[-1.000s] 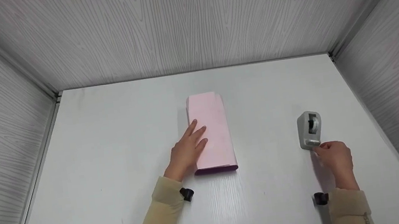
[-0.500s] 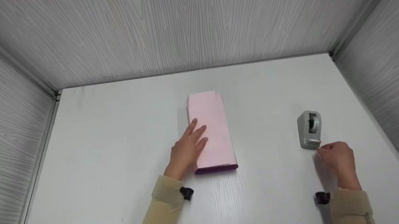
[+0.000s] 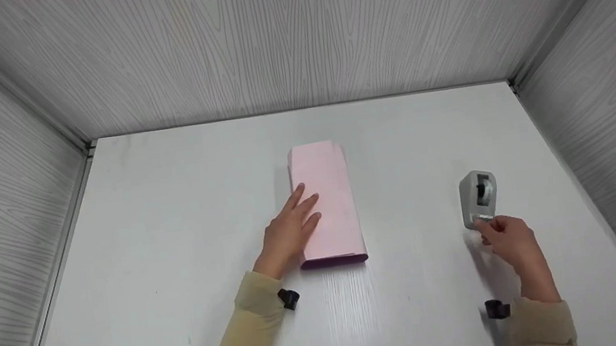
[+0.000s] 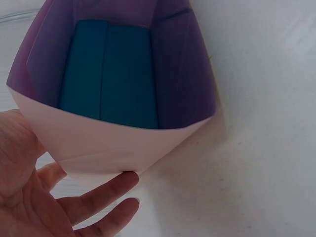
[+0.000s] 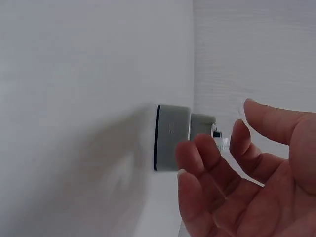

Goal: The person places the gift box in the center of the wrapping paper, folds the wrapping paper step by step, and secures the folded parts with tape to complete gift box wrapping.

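Note:
A sheet of paper (image 3: 328,206), pale pink outside and purple inside, lies folded round a teal box (image 4: 126,74); its near end stands open in the left wrist view. My left hand (image 3: 284,236) rests on the paper's left side with its fingers spread and nearly straight. Farther right stands a grey tape dispenser (image 3: 469,200) with a roll of clear tape (image 3: 484,191). At the dispenser's front cutting edge is my right hand (image 3: 513,239), thumb and forefinger together at a faint, clear bit of tape (image 5: 240,111). The other fingers are loosely curled.
Both things are on a white table (image 3: 188,205). Grey wood-grain panels (image 3: 291,40) rise behind it and at both sides. A small black camera mount (image 3: 498,309) sits on each wrist.
My right hand moved slightly right, off the dispenser's front, and has come back left and forward to its cutting edge. The left hand and the pink paper have stayed put.

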`<state>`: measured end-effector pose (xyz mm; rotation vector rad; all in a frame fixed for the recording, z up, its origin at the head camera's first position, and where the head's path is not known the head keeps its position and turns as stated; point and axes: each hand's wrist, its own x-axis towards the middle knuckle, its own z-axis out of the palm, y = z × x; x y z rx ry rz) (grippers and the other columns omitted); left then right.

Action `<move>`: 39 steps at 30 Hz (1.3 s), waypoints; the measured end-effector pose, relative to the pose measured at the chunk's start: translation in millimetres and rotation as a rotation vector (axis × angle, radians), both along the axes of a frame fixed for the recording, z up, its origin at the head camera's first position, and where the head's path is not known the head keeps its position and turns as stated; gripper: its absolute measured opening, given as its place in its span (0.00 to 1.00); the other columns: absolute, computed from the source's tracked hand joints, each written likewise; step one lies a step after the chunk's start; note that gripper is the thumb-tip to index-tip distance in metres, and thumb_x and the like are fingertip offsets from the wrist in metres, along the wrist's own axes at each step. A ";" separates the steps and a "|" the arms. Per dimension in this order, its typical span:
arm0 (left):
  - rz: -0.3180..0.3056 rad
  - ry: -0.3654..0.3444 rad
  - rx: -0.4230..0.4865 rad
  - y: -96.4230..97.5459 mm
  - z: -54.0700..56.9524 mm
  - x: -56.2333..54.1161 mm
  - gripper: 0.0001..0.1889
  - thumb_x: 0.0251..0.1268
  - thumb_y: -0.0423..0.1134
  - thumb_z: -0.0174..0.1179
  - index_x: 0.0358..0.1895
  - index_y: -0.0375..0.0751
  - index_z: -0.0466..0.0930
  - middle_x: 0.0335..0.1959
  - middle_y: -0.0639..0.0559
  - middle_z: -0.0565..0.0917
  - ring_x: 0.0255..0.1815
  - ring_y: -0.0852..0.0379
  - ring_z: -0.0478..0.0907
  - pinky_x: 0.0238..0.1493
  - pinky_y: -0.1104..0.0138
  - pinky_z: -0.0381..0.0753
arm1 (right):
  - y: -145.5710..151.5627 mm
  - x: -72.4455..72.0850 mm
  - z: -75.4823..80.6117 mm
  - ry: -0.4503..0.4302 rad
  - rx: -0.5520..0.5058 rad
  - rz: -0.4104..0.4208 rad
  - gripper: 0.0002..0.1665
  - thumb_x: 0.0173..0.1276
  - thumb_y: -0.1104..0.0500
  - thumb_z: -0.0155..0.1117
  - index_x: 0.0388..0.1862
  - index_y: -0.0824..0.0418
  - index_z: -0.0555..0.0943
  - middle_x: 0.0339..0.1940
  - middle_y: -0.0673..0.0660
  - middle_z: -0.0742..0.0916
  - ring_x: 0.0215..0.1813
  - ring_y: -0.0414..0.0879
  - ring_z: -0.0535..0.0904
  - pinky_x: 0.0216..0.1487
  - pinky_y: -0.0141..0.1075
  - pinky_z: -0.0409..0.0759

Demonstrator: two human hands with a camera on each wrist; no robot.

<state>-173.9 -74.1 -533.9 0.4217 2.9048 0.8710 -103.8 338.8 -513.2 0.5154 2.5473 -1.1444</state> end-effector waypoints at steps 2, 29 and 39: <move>0.004 -0.005 -0.003 0.2 -0.2 -0.4 0.25 0.76 0.52 0.49 0.72 0.53 0.67 0.79 0.53 0.53 0.65 0.41 0.71 0.54 0.44 0.76 | -10.2 -3.8 -1.7 0.041 -0.037 0.025 0.33 0.74 0.38 0.53 0.46 0.69 0.76 0.43 0.63 0.84 0.46 0.54 0.79 0.41 0.38 0.77; 0.020 -0.032 0.014 0.9 0.9 -0.1 0.26 0.76 0.53 0.50 0.73 0.55 0.66 0.79 0.56 0.51 0.69 0.44 0.67 0.59 0.43 0.72 | -139.8 -85.7 3.9 0.232 -0.367 0.545 0.18 0.77 0.53 0.55 0.33 0.66 0.75 0.29 0.59 0.83 0.36 0.54 0.81 0.41 0.44 0.82; 0.028 -0.042 0.003 1.4 -1.9 -1.7 0.26 0.76 0.53 0.50 0.73 0.56 0.67 0.79 0.57 0.51 0.69 0.44 0.66 0.60 0.42 0.70 | -166.7 -114.7 10.7 0.190 -0.315 0.635 0.23 0.80 0.48 0.47 0.28 0.62 0.71 0.20 0.56 0.74 0.23 0.48 0.69 0.31 0.39 0.70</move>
